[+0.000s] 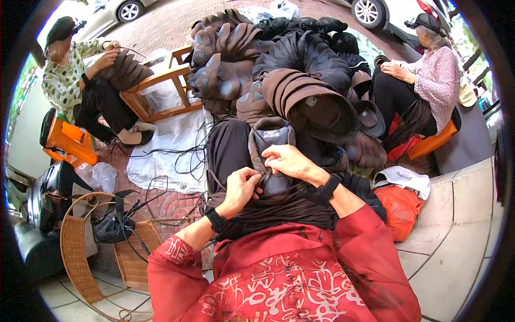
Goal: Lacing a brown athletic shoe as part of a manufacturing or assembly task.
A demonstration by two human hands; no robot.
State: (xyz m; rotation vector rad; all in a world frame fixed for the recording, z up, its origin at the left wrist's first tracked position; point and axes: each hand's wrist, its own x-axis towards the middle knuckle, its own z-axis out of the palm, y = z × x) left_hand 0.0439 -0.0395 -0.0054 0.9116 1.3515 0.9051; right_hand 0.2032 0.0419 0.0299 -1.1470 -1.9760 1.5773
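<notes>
Shoe upper [269, 139], brown with a grey-blue tongue, sits upright in my lap, between my hands. Left hand [240, 191]: thumb and fingers bunched, pinched closed on the upper's near edge; can't tell if a lace is in there too. Right hand [294, 162]: fingers curled, thumb and forefinger tips close together at the same spot; can't tell if they grip anything. Dark lace bundle [268, 214] lies across my lap, just below. Brown stacked uppers [300, 91] just beyond my knees.
</notes>
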